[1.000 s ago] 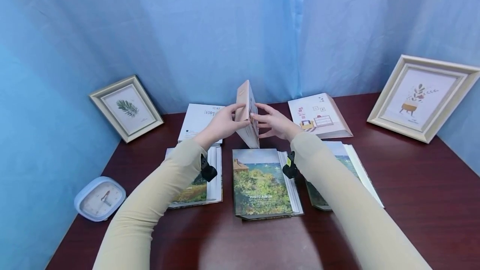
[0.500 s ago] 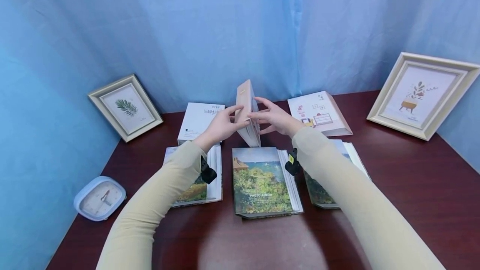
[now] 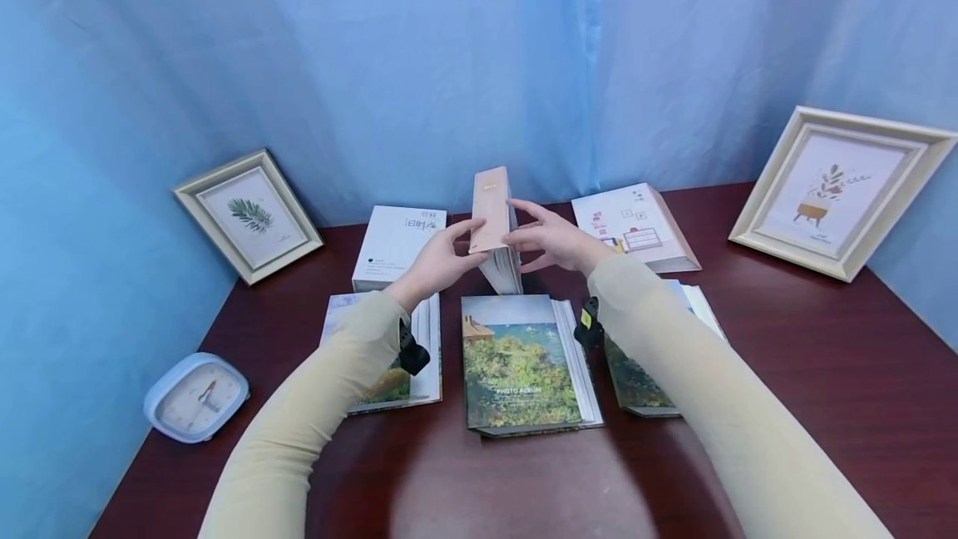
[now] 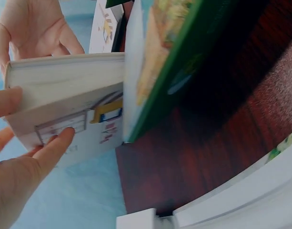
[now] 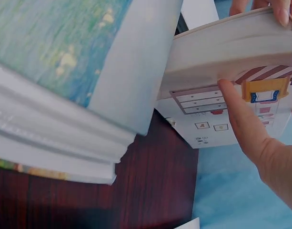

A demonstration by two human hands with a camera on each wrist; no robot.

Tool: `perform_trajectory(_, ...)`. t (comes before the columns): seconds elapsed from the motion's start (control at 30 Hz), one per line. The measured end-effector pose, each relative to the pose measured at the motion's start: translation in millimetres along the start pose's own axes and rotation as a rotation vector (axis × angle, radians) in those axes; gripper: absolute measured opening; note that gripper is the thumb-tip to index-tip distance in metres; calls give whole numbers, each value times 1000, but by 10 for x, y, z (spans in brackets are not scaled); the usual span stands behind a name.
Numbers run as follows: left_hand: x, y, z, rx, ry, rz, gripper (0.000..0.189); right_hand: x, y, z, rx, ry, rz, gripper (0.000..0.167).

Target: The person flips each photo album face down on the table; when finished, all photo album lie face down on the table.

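Taking the pink-spined book [image 3: 490,208] as the dial's centre, the far edge of the dark wooden table [image 3: 479,485] and the blue curtain [image 3: 419,90] lie at twelve, a seaside photo album [image 3: 520,373] sits just in front at six, a white case with printed characters [image 3: 397,244] at nine and a white illustrated book [image 3: 629,231] at three. Strips of bare wood show between the book and both white neighbours; more stretches from six to the near edge, beyond the album. The pink-spined book stands on edge, far side of the table at mid-width, a small gold mark on its spine and pale page ends showing below; its white covers carry drawn drawers and a yellow armchair. I cannot tell whether its lower edge touches wood. The left hand [image 3: 437,260] grips it from nine, thumb and forefinger apart at the spine's edge; the right hand [image 3: 554,241] holds it from three, fingers spread and bent against the cover.
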State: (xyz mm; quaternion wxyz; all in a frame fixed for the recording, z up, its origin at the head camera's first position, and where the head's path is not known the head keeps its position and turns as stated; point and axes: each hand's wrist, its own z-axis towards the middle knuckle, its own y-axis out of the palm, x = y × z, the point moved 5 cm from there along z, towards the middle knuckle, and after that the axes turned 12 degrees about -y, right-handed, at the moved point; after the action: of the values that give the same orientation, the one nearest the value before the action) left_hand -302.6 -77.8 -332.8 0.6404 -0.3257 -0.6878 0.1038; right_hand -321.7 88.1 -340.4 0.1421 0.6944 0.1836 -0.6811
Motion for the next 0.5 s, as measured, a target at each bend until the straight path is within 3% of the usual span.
perform_trajectory(0.3, -119, 46, 22, -3, 74, -166, 51, -4, -18, -62, 2, -37, -22, 71)
perform_trajectory(0.5, -146, 77, 34, -7, 92, -201, 47, -41, -6, -134, 6, -44, -63, 68)
